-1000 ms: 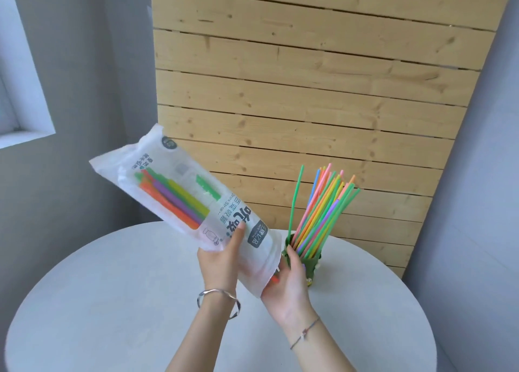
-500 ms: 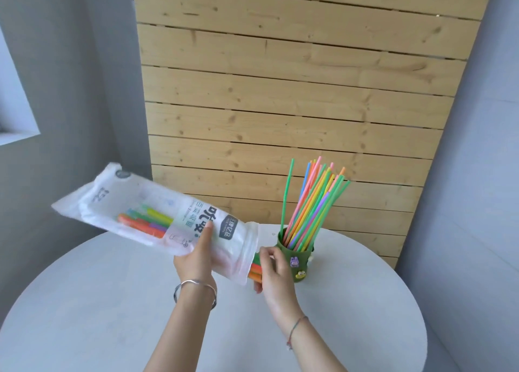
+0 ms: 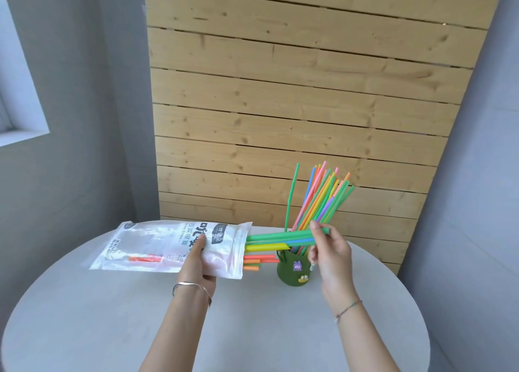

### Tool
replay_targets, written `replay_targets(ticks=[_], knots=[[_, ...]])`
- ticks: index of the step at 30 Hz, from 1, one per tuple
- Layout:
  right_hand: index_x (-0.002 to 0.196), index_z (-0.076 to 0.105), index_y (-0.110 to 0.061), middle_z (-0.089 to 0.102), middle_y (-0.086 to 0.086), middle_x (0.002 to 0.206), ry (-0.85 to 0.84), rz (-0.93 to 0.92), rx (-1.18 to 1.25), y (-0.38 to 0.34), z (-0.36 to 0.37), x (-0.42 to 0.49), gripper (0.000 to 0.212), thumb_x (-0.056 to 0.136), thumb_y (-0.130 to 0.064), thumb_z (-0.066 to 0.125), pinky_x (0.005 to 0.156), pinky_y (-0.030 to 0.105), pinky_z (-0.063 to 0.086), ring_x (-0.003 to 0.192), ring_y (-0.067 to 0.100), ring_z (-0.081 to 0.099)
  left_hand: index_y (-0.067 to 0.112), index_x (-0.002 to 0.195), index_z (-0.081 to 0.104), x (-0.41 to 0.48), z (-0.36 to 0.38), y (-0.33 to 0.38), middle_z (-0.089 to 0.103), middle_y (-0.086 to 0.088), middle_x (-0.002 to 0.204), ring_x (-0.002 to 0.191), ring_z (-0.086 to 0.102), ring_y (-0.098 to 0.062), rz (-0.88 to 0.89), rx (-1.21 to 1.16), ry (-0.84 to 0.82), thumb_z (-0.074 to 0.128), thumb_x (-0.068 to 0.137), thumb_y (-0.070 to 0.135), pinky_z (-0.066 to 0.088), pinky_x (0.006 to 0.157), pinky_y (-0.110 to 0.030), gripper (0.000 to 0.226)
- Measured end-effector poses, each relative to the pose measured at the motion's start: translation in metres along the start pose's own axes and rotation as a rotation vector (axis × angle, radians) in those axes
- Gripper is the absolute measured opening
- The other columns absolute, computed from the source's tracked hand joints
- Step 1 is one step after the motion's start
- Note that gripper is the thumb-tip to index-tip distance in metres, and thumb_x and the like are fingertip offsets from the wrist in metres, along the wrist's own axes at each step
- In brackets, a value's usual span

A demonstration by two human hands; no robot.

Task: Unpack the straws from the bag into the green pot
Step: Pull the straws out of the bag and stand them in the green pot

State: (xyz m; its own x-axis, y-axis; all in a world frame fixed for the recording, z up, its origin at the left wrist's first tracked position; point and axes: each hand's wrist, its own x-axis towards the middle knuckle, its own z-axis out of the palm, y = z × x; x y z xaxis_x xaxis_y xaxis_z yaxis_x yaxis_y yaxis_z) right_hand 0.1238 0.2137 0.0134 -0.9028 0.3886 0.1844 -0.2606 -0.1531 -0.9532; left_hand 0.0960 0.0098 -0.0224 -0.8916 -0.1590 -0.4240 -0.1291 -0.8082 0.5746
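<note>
My left hand [image 3: 196, 265] grips the white plastic straw bag [image 3: 157, 245] near its open right end and holds it almost level above the table. My right hand [image 3: 328, 249] pinches a small bunch of green, blue and yellow straws [image 3: 278, 239] that is drawn halfway out of the bag's mouth. Shorter orange and green straw ends [image 3: 257, 262] stick out of the opening below them. The green pot [image 3: 293, 270] with small frog figures stands on the table just behind the bunch, with many coloured straws [image 3: 320, 197] fanned upright in it.
A round grey table [image 3: 252, 329] carries the pot; its curved edge runs close on all sides. A wooden slat panel [image 3: 295, 104] leans against the grey wall behind. A window ledge [image 3: 22, 135] shows at the far left.
The bag has swung down from a raised tilt to nearly level. My right hand has taken hold of several straws at the mouth and drawn them rightwards out of the bag.
</note>
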Motion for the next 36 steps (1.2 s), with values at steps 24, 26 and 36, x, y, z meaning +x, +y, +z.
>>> replay_targets(ticks=[24,26,36], knots=[[0.055,0.057,-0.014,0.022,-0.004,0.041,0.16,0.091,0.094,-0.017,-0.011,0.001,0.035,0.088,-0.026,0.061,0.036,0.018,0.016,0.033,0.009,0.019,0.008,0.128,0.056,0.018,-0.016,-0.005,0.06,-0.008,0.127,0.085,0.061,-0.015,0.061,-0.032,0.024,0.057,0.094,0.02,0.045,0.102,-0.039,0.036],[0.065,0.056,-0.008,0.028,-0.008,0.037,0.091,0.086,0.077,-0.015,-0.004,-0.003,0.028,0.09,-0.022,0.059,0.035,0.017,0.017,0.032,0.008,0.021,0.01,0.119,0.057,0.016,-0.013,-0.009,0.064,-0.007,0.119,0.082,0.062,-0.016,0.048,-0.028,0.023,0.057,0.093,0.02,0.043,0.105,-0.04,0.028],[0.066,0.054,-0.007,0.044,-0.003,0.039,0.0,0.083,-0.043,-0.005,0.018,-0.013,0.034,0.094,-0.025,0.051,0.032,0.017,0.025,0.028,0.008,0.033,0.013,0.097,0.06,0.013,-0.009,-0.023,0.064,-0.004,0.103,0.067,0.064,-0.011,0.015,-0.047,0.059,0.059,0.092,0.02,0.047,0.095,-0.034,0.009]])
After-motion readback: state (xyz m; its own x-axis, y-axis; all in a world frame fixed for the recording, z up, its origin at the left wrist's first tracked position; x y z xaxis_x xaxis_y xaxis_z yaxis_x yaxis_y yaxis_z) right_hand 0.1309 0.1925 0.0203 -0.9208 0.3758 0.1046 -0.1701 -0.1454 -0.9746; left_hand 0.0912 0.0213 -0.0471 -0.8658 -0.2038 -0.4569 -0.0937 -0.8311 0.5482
